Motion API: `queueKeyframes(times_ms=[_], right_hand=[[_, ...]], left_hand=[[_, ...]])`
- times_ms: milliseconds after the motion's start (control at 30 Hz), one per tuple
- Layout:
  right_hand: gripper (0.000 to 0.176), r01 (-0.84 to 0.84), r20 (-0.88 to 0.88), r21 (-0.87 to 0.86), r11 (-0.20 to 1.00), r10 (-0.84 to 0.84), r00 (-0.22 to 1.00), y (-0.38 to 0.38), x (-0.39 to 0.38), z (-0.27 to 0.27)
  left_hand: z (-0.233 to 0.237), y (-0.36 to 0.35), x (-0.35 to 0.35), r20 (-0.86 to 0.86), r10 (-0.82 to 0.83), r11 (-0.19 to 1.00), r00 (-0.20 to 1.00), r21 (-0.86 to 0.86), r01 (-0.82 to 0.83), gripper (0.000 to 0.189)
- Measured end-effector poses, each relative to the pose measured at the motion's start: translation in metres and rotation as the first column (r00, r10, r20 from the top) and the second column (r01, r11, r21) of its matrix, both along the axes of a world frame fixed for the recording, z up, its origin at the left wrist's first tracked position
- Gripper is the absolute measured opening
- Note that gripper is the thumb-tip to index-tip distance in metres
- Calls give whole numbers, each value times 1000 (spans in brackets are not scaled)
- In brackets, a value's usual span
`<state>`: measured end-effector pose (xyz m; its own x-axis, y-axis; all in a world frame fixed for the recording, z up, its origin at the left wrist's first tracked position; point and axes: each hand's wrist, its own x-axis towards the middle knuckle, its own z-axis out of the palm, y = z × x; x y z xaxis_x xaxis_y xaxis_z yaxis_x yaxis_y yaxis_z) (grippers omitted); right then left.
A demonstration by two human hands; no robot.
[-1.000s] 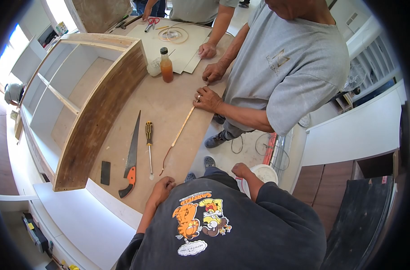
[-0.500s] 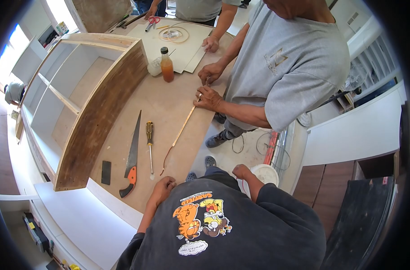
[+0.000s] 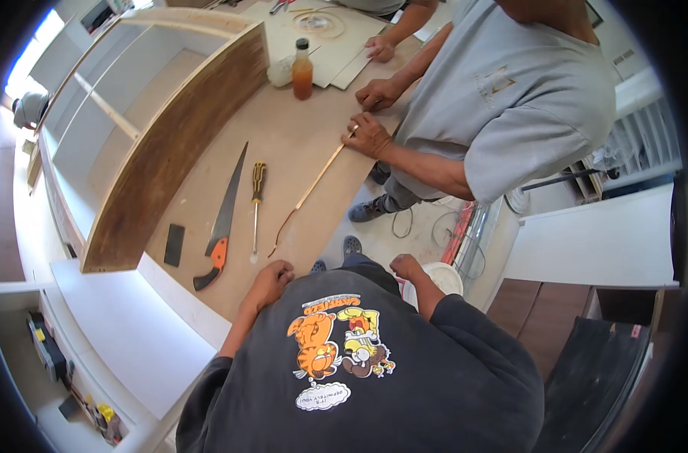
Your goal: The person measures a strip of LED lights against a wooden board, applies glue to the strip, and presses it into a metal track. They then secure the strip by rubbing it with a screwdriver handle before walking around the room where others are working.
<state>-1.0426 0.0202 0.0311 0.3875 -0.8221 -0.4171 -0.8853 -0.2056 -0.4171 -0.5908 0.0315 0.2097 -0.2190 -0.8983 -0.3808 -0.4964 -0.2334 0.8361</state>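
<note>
My left hand (image 3: 272, 281) rests at the near table edge with its fingers curled in, and nothing shows in it. My right hand (image 3: 408, 266) is closed in a loose fist beside my body, above a white bucket (image 3: 443, 279). Nearest my left hand lies the thin dark end of a narrow, light-coloured strip (image 3: 319, 178). A co-worker's hand (image 3: 368, 136) holds the strip's far end; that person's other hand (image 3: 379, 95) is just beyond it. A handsaw (image 3: 224, 215) with an orange and black handle and a yellow and black screwdriver (image 3: 258, 189) lie left of the strip.
A curved wooden frame with compartments (image 3: 178, 128) stands along the table's left side. A dark flat rectangular piece (image 3: 174, 244) lies by the saw. Farther back stand a bottle of orange-brown liquid (image 3: 302, 75) and flat light sheets (image 3: 336, 64). A white panel (image 3: 132, 325) is at lower left.
The view has tilted, so the table sits higher in the picture. The co-worker's hands are slightly farther apart. My hands keep about the same curled shape.
</note>
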Motion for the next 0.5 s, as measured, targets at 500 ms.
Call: queueKeyframes(times_ms=[500], right_hand=[[19,134,-15,161,978,-133,991,-7,8,15]], left_hand=[[9,0,-3,51,-24,1000,998,9,24,19]])
